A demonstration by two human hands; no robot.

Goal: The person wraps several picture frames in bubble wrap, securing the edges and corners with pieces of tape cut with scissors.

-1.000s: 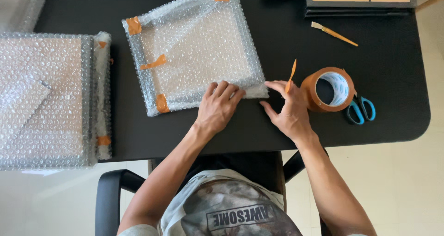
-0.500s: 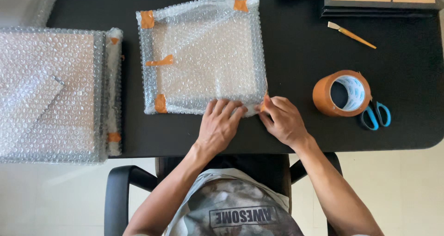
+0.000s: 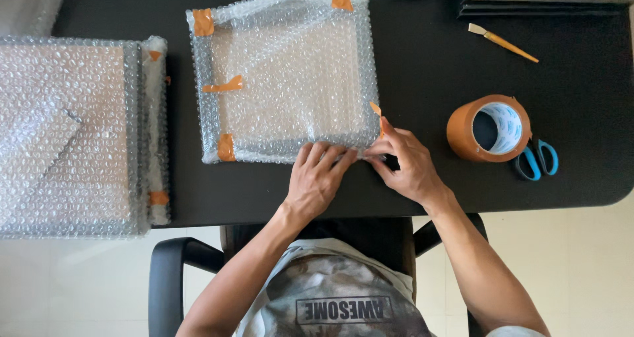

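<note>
Parcel: bubble-wrapped flat pkg (image 3: 284,79) lies mid-desk, near front edge.
L hand: your left hand (image 3: 317,178) is flat, fingers together, pinning the wrap's front edge.
R hand: your right hand (image 3: 406,162) has fingertips pinched on orange tape strip (image 3: 376,110) at pkg's front-right corner.
Tape roll: tape roll (image 3: 489,127) just right, handy.

bright even daylight, soft shadows, sharp focus, mild glare on bubble wrap (image 3: 284,79)

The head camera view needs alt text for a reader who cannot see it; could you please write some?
Seen from above, a person's left hand presses down the near edge of a bubble-wrapped flat parcel on a black table, while the right hand applies a strip of orange tape at its corner. A tape roll, blue scissors and a paintbrush lie to the right.
</note>
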